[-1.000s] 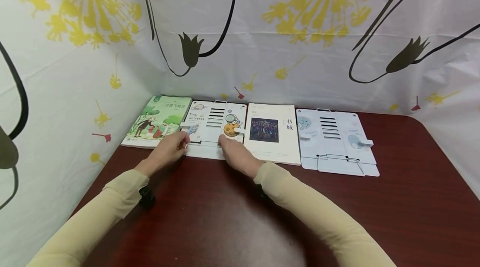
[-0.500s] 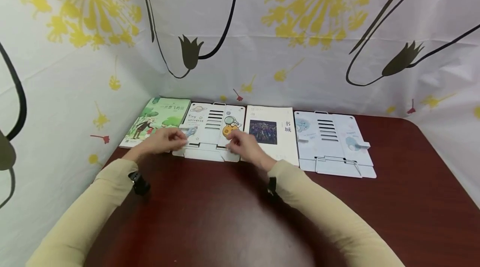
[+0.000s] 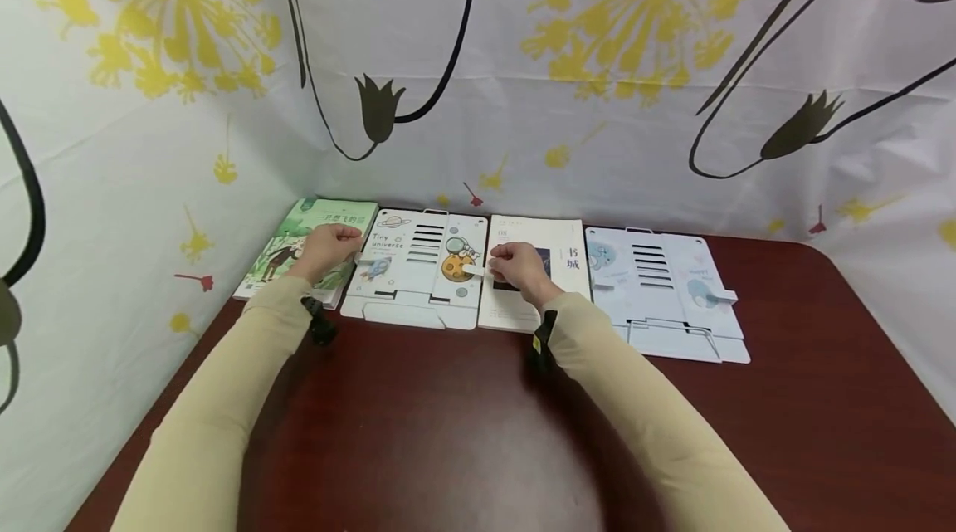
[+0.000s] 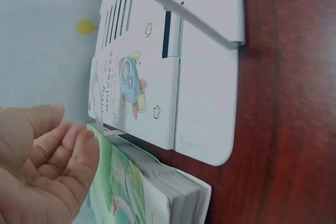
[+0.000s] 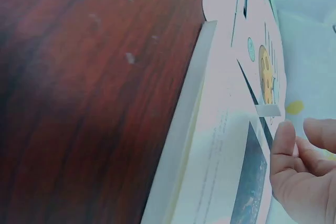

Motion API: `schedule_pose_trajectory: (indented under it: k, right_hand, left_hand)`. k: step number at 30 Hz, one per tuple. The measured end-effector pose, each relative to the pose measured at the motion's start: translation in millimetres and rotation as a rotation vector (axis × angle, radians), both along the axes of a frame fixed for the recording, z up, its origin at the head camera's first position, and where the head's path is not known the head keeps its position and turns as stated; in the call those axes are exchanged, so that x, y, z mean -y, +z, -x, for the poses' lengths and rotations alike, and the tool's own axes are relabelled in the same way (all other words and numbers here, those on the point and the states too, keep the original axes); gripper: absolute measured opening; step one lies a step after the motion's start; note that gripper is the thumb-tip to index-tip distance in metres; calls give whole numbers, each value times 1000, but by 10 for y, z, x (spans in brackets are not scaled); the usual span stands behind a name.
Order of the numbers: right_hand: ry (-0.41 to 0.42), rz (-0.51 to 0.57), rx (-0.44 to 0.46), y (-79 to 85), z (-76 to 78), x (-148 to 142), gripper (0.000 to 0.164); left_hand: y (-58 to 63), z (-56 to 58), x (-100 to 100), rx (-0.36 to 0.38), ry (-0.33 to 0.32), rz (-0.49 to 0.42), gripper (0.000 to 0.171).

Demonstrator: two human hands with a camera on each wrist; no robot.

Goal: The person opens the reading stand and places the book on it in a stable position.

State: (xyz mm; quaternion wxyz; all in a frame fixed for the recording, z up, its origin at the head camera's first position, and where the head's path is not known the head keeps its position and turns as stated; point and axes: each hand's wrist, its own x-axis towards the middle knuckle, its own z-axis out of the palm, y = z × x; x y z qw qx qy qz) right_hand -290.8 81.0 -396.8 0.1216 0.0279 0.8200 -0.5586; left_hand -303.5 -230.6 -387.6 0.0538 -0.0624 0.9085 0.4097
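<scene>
Book stand (image 3: 421,273) is lying flat, clips (image 3: 472,270) projecting, apparently not yet raised; left hand (image 3: 326,250) and right hand (image 3: 519,266) are hovering empty, relaxed.

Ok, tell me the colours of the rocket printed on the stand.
The rocket is mainly blue with yellow and pinkish parts, best seen in the left wrist view.

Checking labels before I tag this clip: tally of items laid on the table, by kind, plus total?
Books: 2 (green book, cream book)
Book stands: 2 ("Tiny universe" stand, stand with pale blue prints)
Total: 4
</scene>
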Motion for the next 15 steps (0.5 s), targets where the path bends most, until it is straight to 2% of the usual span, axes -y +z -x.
schedule_pose_trajectory:
  k: [3, 10, 15]
  right_hand:
    - [19, -15, 19, -26, 54, 32, 32]
    - [28, -48, 39, -38, 134, 73, 35]
    - [11, -48, 54, -47, 168, 95, 33]
  left_hand:
    - [-25, 56, -12, 20, 33, 23, 36]
    - [-52, 118, -77, 22, 4, 107, 35]
    - [-39, 162, -163, 64, 70, 128, 35]
